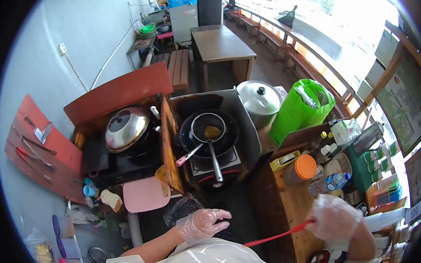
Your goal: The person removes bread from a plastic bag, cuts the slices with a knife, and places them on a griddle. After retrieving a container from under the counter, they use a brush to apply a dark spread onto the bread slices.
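Note:
My left hand (204, 225), in a clear plastic glove, is held in front of my body. Its fingers are slightly bent with a gap between them, and nothing shows in it. My right hand (337, 216), also gloved and a little blurred, is closed on one end of a long red strip (278, 234) over the wooden counter. The strip slants down to the left, towards the front of my light shirt. Ahead, a black wok (186, 143) sits on a stove. A round strainer (215, 152) with a brown piece of food in it lies across the wok, beside pink-handled tongs (189, 156).
To the left, a lidded pan (127, 129) stands on another burner, near a pink cutting board (147, 194). A large lidded pot (260, 101) and a green bag (302, 111) stand ahead right. An orange-lidded jar (300, 169) and a water bottle (330, 183) are near my right hand.

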`<state>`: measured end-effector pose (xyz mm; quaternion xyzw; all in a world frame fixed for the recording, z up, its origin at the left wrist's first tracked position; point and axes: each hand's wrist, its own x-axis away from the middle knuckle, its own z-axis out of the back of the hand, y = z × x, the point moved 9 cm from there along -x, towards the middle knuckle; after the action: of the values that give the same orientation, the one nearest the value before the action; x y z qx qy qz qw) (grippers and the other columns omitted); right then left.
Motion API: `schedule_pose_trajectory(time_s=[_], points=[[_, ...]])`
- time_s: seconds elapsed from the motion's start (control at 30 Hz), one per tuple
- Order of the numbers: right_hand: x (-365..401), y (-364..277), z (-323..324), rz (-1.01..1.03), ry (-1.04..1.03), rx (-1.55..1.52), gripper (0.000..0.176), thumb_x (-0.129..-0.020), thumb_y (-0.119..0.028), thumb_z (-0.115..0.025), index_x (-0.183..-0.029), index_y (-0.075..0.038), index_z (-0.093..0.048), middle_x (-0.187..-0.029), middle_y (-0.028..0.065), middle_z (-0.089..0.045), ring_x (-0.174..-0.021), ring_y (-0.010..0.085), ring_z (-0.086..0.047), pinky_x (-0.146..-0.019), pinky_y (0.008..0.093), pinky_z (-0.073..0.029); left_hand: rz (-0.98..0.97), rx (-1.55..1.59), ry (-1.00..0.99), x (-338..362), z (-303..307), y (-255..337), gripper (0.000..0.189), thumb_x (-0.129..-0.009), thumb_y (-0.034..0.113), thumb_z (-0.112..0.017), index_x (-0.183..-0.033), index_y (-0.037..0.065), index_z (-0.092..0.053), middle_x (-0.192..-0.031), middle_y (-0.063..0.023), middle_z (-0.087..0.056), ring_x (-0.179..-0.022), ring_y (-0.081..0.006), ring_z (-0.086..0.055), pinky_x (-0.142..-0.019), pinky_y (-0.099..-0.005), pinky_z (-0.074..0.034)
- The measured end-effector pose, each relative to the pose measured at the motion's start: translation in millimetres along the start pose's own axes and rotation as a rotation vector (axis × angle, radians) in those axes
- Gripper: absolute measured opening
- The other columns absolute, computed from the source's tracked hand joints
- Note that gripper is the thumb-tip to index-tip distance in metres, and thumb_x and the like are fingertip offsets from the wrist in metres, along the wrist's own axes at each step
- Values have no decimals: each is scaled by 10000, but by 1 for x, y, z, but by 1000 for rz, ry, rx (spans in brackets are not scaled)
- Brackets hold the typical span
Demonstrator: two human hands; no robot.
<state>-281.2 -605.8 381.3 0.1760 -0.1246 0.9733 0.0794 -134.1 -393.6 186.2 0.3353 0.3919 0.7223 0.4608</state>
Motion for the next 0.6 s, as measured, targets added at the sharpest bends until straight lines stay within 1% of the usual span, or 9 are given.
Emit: schedule_pose_trajectory(time_s=[0.13, 0.17, 0.2, 0.27, 0.3, 0.37, 0.47, 0.5, 0.6], points=[[-77, -49, -35, 546, 24, -480, 132, -889, -158, -778, -948, -56, -719, -993, 136, -683, -980, 341, -694, -844, 441, -571, 62, 31, 45, 38, 32, -30, 227, -986, 184, -706, -1112, -2, -738, -1044, -159, -771, -979, -255, -743, -924, -357, -570], [-93, -58, -42, 720, 73, -624, 152, -908, -165, -775, -962, -36, -715, -1019, 119, -692, -1008, 337, -703, -874, 445, -581, 32, 49, 109, 49, 47, -39, 229, -992, 206, -691, -1111, 12, -715, -954, -127, -767, -886, -224, -740, -850, -338, -579], [-112, -65, -65, 729, 71, -620, 152, -908, -165, -775, -962, -36, -715, -1019, 119, -692, -1008, 337, -703, -874, 445, -581, 96, 80, 196, 59, 64, -56, 226, -989, 209, -696, -1096, 12, -719, -928, -99, -757, -866, -200, -722, -844, -329, -573], [-151, -72, -114, 593, -50, -1707, 136, -936, -152, -758, -1012, -58, -694, -1103, 75, -702, -1099, 332, -703, -982, 507, -568, 232, 155, 369, 74, 101, -92, 211, -983, 209, -701, -1061, 15, -725, -888, -52, -733, -833, -159, -684, -829, -313, -557], [-166, -91, -133, 619, -188, -2064, 118, -954, -156, -742, -1024, -78, -687, -1167, 61, -701, -1170, 352, -683, -1079, 566, -518, 299, 193, 456, 78, 123, -116, 201, -981, 207, -701, -1042, 17, -728, -875, -31, -720, -821, -143, -665, -821, -307, -548], [-186, -112, -191, 340, -160, -2448, 153, -954, -178, -745, -1061, -83, -690, -1128, 63, -719, -1128, 308, -699, -1041, 516, -538, 322, 181, 708, 78, 168, -190, 168, -964, 181, -690, -972, 15, -715, -853, -39, -716, -795, -130, -644, -756, -324, -533], [-218, -146, -293, 14, -118, -2676, 168, -986, -226, -710, -1065, -80, -689, -926, 55, -719, -896, 212, -694, -870, 422, -566, 229, -288, 887, 48, 253, -177, 158, -968, 165, -613, -1038, 32, -663, -966, -234, -719, -921, -449, -690, -803, -503, -551], [-223, -156, -318, -99, -84, -2751, 181, -1003, -243, -690, -1056, -70, -676, -900, 49, -703, -834, 213, -677, -819, 401, -566, 90, -539, 909, 28, 275, -176, 188, -970, 170, -604, -1098, 39, -645, -1012, -233, -703, -927, -450, -681, -807, -516, -557], [-229, -180, -340, -182, 2, -2856, 175, -1020, -248, -667, -1037, -74, -665, -894, 37, -694, -809, 205, -674, -766, 380, -552, 255, -1010, 786, -42, 336, -186, 196, -952, 157, -628, -1114, 57, -677, -1013, -152, -725, -950, -335, -708, -795, -458, -589]])
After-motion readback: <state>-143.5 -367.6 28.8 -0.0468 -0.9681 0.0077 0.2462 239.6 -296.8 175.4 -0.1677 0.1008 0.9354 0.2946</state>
